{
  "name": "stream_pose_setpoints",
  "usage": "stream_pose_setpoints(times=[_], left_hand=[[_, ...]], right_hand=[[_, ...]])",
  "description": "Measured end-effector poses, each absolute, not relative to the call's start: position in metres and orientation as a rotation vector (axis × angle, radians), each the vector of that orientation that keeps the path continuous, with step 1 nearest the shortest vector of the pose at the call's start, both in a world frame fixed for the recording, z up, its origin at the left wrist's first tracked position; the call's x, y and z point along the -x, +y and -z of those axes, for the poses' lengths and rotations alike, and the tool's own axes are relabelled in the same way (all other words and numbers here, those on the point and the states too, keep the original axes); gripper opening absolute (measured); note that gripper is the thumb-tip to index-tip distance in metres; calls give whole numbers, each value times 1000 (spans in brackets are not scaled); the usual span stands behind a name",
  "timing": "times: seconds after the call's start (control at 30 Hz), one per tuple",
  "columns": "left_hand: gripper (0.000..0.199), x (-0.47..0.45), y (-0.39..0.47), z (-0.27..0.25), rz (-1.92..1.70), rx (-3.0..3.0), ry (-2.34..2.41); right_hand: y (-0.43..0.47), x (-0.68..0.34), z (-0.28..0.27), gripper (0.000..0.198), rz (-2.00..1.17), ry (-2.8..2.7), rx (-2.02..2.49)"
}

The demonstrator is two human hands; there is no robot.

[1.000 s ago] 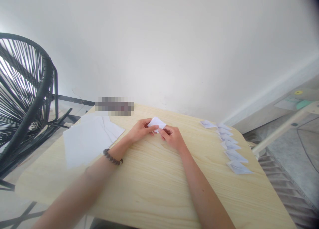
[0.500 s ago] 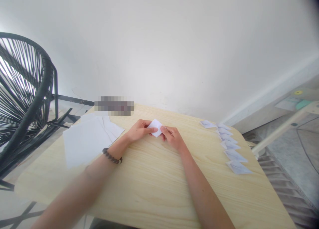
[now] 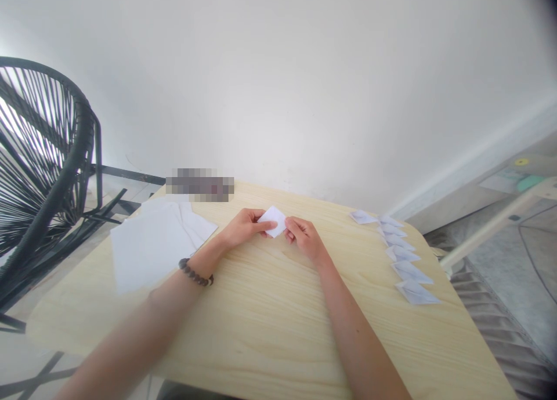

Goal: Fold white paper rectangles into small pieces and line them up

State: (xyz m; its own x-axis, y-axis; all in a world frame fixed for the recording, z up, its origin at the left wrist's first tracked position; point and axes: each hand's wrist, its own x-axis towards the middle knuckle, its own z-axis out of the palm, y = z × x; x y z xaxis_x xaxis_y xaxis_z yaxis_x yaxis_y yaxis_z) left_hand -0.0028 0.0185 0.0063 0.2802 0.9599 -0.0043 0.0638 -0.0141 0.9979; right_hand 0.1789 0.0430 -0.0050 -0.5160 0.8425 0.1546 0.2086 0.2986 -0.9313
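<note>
A small folded piece of white paper (image 3: 275, 216), square and turned like a diamond, is between my hands over the middle of the table. My left hand (image 3: 244, 227) grips its left side, thumb on top and fingers behind. At the paper's right corner, my right hand (image 3: 305, 235) pinches the edge between thumb and fingertips. Several folded white paper pieces (image 3: 411, 272) with pointed ends lie in a row along the table's right side, apart from my hands. Left of my left hand are loose white paper sheets (image 3: 148, 243), overlapping one another.
The light wooden table (image 3: 261, 330) stands against a white wall (image 3: 278, 86). A black corded chair (image 3: 78, 133) is at the left. A blurred-out patch covers something at the table's back left. Pale furniture rails (image 3: 487, 231) stand beyond the right edge.
My right hand has shifted slightly to the right, its thumb sliding from the paper's face to its right corner. More of the paper shows. My left hand stays almost still.
</note>
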Motion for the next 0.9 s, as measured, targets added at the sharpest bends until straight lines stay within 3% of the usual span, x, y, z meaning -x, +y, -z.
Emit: stream_pose_setpoints(times=[0.23,0.6,0.9], left_hand=[[37,-2,21,1,-1077,-1253,1046],[21,4,26,10,-1293,-1626,1253],[23,7,21,12,-975,-2218,1455]], right_hand=[[45,-173,12,30,-1052,-1752,1025],[45,-172,15,25,-955,-1717,1029],[53,-173,26,19,-539,-1944,1141]])
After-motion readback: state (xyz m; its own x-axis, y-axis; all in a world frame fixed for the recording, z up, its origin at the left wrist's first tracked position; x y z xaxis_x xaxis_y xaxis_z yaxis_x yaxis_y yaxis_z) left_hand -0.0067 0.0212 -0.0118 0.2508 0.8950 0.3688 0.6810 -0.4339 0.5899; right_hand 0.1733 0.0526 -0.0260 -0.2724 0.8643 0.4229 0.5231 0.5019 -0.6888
